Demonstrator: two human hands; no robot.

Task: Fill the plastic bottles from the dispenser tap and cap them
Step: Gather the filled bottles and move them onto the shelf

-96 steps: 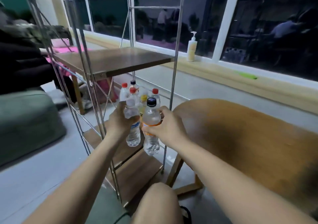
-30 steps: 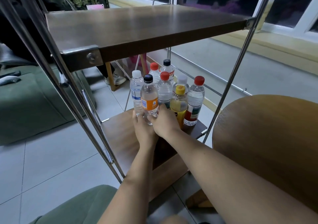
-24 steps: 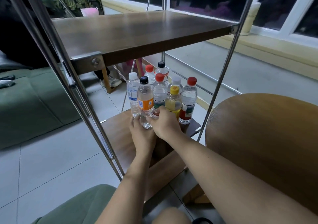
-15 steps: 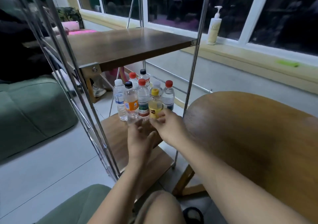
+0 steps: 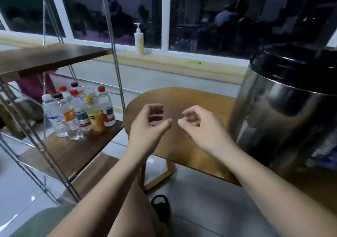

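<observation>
Steel-bodied and black-lidded, the dispenser [image 5: 284,113] is seen at the right, standing on the round wooden tabletop [image 5: 182,98]. Both hands are held above the tabletop, well apart from the dispenser and from each other. The left hand [image 5: 145,127] is loosely curled, thumb stretched towards the right, and nothing is held in it. The right hand [image 5: 200,127] is likewise loosely curled, fingers bent inward, and nothing is gripped by it.

The plastic bottles [image 5: 78,116] are gathered upright in a tight cluster on the middle shelf [image 5: 73,151] of a metal-framed rack [image 5: 116,63] at the left, all capped. Red, black, white and yellow caps can be made out. A bottle with an orange label [image 5: 68,120] is placed at the near edge of the cluster, and a yellow bottle [image 5: 94,116] is set just to its right. A dark wooden upper shelf [image 5: 45,58] is fixed above them. On the far window sill a pump bottle [image 5: 139,41] is stood upright.
</observation>
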